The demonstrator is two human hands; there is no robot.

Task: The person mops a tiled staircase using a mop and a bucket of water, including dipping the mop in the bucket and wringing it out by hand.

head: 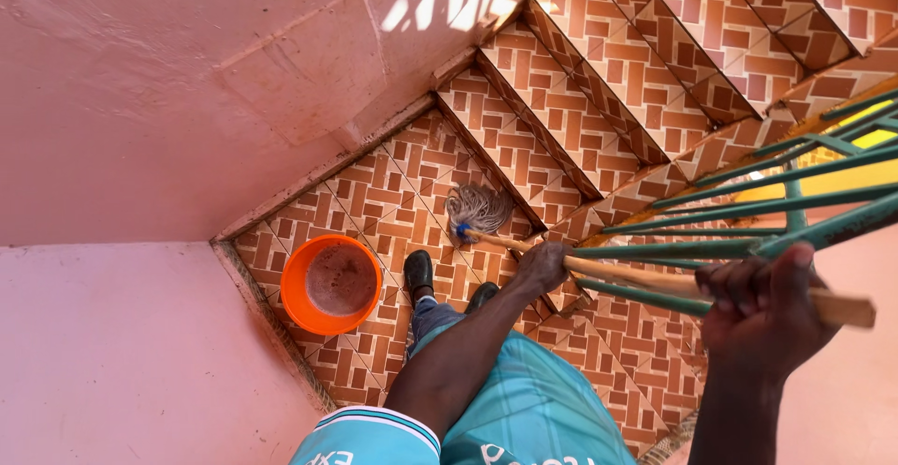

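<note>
We see a person standing on a tiled landing (374,194) at the foot of a staircase, looking straight down. The left hand (543,267), near the middle of the frame, is wrapped around the wooden mop handle (645,281) low on its length, the grip closed tight about the pole. The right hand (762,311), at the lower right of the frame and much closer to the camera, clasps the same handle near its top end, fingers curled over it and the grip pressed shut on the wood.

The handle slants from the lower right up toward the centre, where the mop head (477,208), a bundle of pale strings with a small blue collar, rests on the landing tiles right against the riser of the lowest step (510,142).

To the left of centre an orange bucket (297,298) stands on the landing, with murky water inside, just beside the person's black shoes (418,270). It is apart from the mop head.

The brown and cream patterned stairs (655,44) climb toward the upper right of the frame. A green metal railing (795,198) crosses the right side, in front of the handle. A pink wall (140,100) fills the left half of the frame, with a patch of sunlight at the top.
</note>
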